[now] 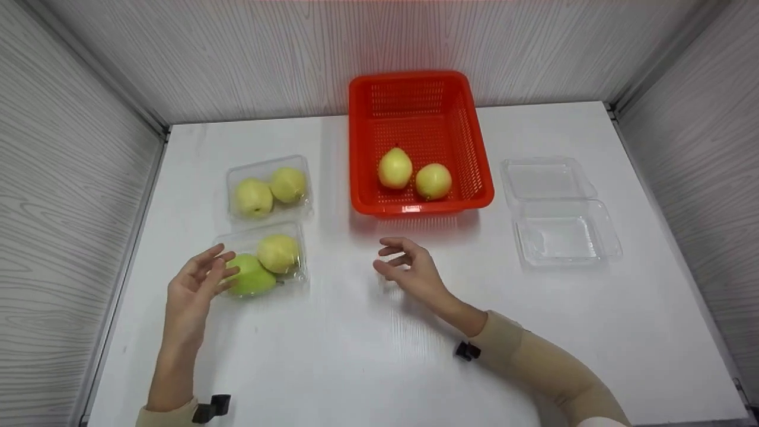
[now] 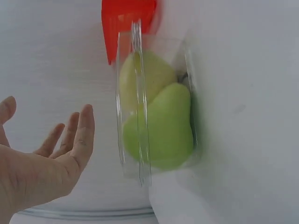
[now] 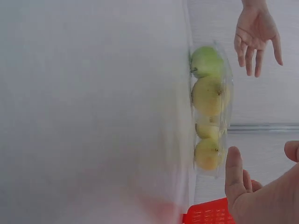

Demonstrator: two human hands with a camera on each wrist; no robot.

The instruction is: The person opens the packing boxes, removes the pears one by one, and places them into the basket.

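My left hand (image 1: 198,281), fingers loosely bent and holding nothing, hovers beside the nearer clear plastic box (image 1: 299,270) on the left. That box, its lid down, holds a green pear (image 1: 249,279) and a yellow pear (image 1: 278,253). In the left wrist view a gap shows between my fingers (image 2: 84,135) and the box. Over the table in front of the red basket (image 1: 424,209) is my right hand (image 1: 415,273), also holding nothing, its fingers slightly curved. Two yellow pears (image 1: 395,169) lie at the basket's near end.
Behind the nearer box stands a second lidded clear box (image 1: 234,173) with two yellow pears (image 1: 254,197). At the right lies an empty clear box (image 1: 560,237), its lid (image 1: 548,179) folded back. Pale wood-patterned panels (image 1: 249,59) enclose the white table (image 1: 332,356) at the back and sides.
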